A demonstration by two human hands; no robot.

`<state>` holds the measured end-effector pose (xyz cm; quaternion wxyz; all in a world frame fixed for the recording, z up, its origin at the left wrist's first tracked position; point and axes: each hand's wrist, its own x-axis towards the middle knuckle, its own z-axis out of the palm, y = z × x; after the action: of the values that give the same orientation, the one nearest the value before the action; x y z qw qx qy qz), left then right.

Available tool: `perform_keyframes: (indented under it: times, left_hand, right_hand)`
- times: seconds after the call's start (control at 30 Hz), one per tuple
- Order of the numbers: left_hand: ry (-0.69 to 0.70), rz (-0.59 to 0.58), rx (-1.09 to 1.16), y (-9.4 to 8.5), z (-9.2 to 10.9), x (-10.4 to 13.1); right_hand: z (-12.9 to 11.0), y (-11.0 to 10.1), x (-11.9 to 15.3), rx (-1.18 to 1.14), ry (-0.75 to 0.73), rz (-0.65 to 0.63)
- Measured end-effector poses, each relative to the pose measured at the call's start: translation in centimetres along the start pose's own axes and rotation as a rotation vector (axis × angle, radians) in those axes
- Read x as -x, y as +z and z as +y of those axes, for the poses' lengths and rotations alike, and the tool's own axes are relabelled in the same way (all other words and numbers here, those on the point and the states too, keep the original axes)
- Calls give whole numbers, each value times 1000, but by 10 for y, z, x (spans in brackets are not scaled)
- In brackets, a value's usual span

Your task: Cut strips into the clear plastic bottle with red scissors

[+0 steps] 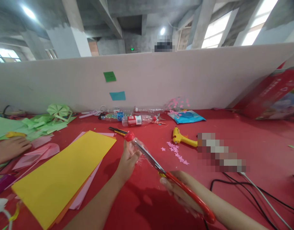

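My left hand (128, 161) is closed around a clear plastic bottle (133, 147) near the middle of the view. The bottle tilts, and its red cap (129, 136) points up and away from me. In my right hand (170, 186) is a pair of scissors (190, 194) with long red handles. Their metal blades run up to the left and overlap the bottle just below the cap. Whether the blades touch or cut the plastic, I cannot tell. Behind the cap lies a black and yellow utility knife (118, 131).
Yellow paper sheets (67, 175) lie left, near another person's hand (11, 148) and green paper pieces (38, 126). Several bottles (137, 120) lie behind, beside a blue packet (188, 117). A yellow glue gun (184, 139), pink stars (177, 151) and cables (233, 182) are on the right.
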<state>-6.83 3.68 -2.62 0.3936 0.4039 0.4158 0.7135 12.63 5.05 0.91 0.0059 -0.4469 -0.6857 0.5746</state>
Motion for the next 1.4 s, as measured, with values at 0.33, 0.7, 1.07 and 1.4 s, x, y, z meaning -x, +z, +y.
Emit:
perform_keyframes:
  times: [0.33, 0.7, 1.07, 1.4]
  left_hand:
    - [-32, 104, 36, -5, -7, -4]
    - [-251, 262, 502, -12, 8, -8]
    - [-341, 319, 504, -14, 5, -10]
    - [-388, 357, 415, -9, 11, -4]
  right_hand:
    - [5, -3, -3, -45, -51, -39]
    - [15, -10, -27, -174, -302, 318]
    - [28, -2, -46, -56, -329, 342]
    - [25, 6, -40, 111, -306, 364]
